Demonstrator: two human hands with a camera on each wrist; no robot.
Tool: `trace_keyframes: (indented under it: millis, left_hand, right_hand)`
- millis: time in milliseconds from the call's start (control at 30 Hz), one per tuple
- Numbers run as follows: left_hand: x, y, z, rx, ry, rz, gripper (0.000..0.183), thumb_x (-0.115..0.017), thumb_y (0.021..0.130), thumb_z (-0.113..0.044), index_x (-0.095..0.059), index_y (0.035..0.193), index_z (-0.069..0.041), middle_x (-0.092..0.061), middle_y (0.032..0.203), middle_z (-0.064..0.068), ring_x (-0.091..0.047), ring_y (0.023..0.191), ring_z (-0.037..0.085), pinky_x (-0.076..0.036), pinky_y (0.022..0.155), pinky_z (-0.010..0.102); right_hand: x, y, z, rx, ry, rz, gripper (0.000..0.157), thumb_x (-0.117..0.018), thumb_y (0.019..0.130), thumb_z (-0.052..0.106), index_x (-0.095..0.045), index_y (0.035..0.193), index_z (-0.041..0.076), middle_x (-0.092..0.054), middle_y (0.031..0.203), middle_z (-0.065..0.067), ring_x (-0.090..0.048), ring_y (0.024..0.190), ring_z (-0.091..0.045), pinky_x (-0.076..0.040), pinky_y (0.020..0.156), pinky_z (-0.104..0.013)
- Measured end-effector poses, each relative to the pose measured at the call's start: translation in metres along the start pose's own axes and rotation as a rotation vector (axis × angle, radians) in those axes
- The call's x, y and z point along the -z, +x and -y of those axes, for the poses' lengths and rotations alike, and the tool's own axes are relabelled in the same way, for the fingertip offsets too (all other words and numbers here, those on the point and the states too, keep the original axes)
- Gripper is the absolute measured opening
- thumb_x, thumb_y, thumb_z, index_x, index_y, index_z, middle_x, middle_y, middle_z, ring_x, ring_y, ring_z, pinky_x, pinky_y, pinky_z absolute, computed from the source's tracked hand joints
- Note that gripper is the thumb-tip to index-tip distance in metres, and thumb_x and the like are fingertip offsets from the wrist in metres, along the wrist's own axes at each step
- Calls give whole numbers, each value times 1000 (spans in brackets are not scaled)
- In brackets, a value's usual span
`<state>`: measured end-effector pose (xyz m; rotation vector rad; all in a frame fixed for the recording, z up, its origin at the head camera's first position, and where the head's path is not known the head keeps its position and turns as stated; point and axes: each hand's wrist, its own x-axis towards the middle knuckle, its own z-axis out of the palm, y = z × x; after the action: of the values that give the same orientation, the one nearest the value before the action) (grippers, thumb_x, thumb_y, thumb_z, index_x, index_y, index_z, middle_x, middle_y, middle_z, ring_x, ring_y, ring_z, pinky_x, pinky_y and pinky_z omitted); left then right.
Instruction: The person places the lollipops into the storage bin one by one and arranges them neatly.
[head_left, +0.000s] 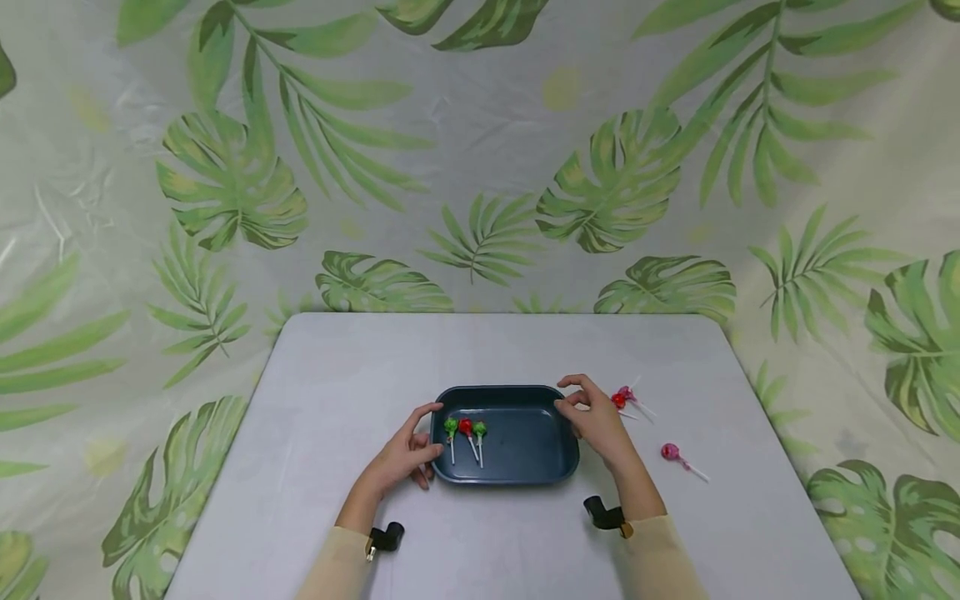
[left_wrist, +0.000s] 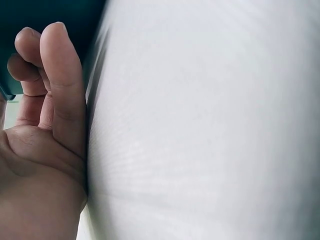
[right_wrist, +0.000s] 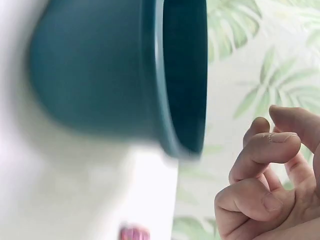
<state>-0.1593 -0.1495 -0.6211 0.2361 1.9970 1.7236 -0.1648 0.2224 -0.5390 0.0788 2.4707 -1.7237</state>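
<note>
A dark blue rectangular tray (head_left: 517, 477) lies on the table in the head view. In its left part are two green lollipops and a red lollipop (head_left: 466, 427), side by side with sticks toward the person. My left hand (head_left: 401, 458) holds the tray's left end, thumb and index finger at the rim, and other fingers bent low beside the wall. Near the tray's right rim is my right hand (head_left: 600, 421), its fingers loosely bent. In the right wrist view those fingers (right_wrist: 265, 155) hold nothing and show a gap from the tray.
Right of the right hand lies a small group of red and pink lollipops (head_left: 625, 396), partly overlapping. A single pink lollipop (head_left: 671, 452) lies nearer the person. The white table (head_left: 360, 358) ends at a leaf-patterned sheet (head_left: 480, 150) behind it.
</note>
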Motion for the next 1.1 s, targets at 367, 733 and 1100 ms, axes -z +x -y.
trace_keyframes:
  millis: [367,733,1100]
  left_hand:
    - [1,1,0,-16,5,12,77,-69,102,-16,-27,164,-32,-69,80,2,-66,62,18,-62,52,34]
    - [0,1,-1,-12,-12,20,77,-69,102,-15,-27,164,-31,-68,79,2,-67,61,18,-61,51,34]
    - [-1,1,0,-17,-5,19,77,-68,102,-15,-26,165,-31,-67,79,2,-66,61,18,-61,51,34]
  right_hand:
    - [57,-19,-28,-67,-109,-113,37,-68,104,23,-56,138,12,-65,98,-15,-49,55,-12,-46,54,-25]
    - [91,-37,-52,-167,-160,-148,46,-66,105,23,-50,146,11,-69,104,-13,-54,60,-12,-51,58,-28]
    - [129,-48,-86,-214,-167,-217,44,-63,107,22,-49,145,8,-71,91,2,-58,60,-13,-50,56,-28]
